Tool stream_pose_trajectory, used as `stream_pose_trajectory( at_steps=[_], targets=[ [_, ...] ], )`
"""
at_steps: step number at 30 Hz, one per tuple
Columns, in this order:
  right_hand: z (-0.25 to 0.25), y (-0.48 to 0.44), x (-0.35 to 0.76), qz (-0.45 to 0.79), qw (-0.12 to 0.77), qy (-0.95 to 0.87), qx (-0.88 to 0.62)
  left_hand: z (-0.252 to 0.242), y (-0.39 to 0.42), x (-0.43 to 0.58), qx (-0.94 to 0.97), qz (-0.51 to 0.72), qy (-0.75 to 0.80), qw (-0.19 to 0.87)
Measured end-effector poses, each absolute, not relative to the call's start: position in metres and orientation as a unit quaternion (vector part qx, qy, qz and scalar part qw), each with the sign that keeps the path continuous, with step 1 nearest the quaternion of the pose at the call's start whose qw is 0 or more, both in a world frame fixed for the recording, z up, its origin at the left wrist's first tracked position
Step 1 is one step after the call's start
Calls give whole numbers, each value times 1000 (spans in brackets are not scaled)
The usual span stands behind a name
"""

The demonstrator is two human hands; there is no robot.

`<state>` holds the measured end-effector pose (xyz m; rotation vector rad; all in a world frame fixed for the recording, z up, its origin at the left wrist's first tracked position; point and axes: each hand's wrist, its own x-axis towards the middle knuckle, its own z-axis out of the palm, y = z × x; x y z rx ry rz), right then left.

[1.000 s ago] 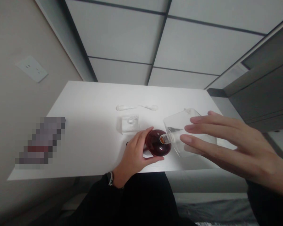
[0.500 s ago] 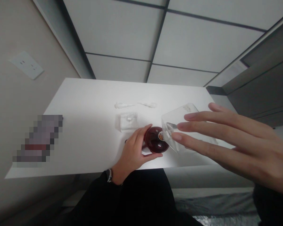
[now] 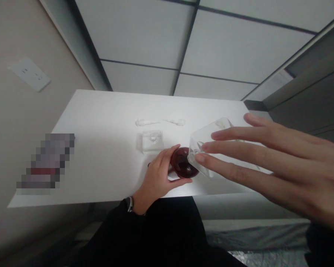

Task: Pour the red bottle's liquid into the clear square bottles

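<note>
My left hand (image 3: 156,172) is wrapped round a round, glossy dark-red vessel (image 3: 180,165) near the table's front edge. In my right hand (image 3: 278,159) is a clear, square-sided vessel (image 3: 197,137), tilted towards the dark-red one. My right fingers stretch over its upper side; the thumb's hold is hidden beneath. A corner of the clear vessel touches or overlaps the middle of the dark-red vessel, where its mouth was visible. Whether liquid flows between them I cannot tell.
On the white table (image 3: 100,155) lie a clear square block with a round top (image 3: 153,142) and two slim clear pieces (image 3: 148,122). A pixelated flat object (image 3: 47,163) rests at the left. Behind the table rises a panelled surface (image 3: 144,78); a wall socket (image 3: 30,74) is at left.
My right hand and the clear vessel have shifted slightly left, now covering the dark-red vessel's mouth. My left hand keeps its hold. The view has tilted slightly.
</note>
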<state>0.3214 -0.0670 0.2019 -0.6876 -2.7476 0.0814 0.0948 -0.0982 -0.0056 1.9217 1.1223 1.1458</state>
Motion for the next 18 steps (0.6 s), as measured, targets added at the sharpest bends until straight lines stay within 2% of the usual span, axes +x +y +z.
stream_pose_trajectory(
  at_steps=[8,14,18],
  targets=[
    [194,-72,318,35,176,-954,-239,-2,-99,95,725,444,420,317],
    [197,-76,313,19,156,-959,-237,-5,-99,96,726,451,414,313],
    [199,-78,312,-37,130,-967,-217,-4,-98,96,721,447,418,326]
  ],
)
